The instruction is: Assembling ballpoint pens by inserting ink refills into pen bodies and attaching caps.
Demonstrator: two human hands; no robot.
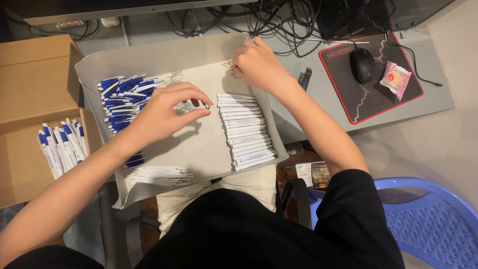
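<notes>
Pinching a small dark ring-shaped pen part point(207, 106) between thumb and forefinger, the left hand point(167, 113) hovers over the middle of the shallow grey cardboard tray point(199, 149) that rests across the person's lap. The other fingers of that hand curl loosely above the part; whether it is a tip or a collar is too small to tell.

The part sits just left of the row of white pen barrels point(245, 130), which lie stacked side by side along the tray's right wall. Each barrel's long axis runs roughly left to right, so their near ends face the pinched part across a narrow gap. The left hand is plainly the nearer one to that row's upper end.

The right hand point(256, 65) reaches to the tray's far right corner, fingers bunched down on a small heap of pale springs point(229, 66); whether it grips one cannot be told, as the fingertips are hidden.

To the left of the left hand lies a heap of blue-and-white pen parts point(124, 97), with more white barrels point(159, 175) along the near edge of the tray. Assembled blue-and-white pens point(59, 144) fill a brown carton point(25, 169) well off to the left, and a black computer mouse point(362, 65) lies on its mat to the right.
</notes>
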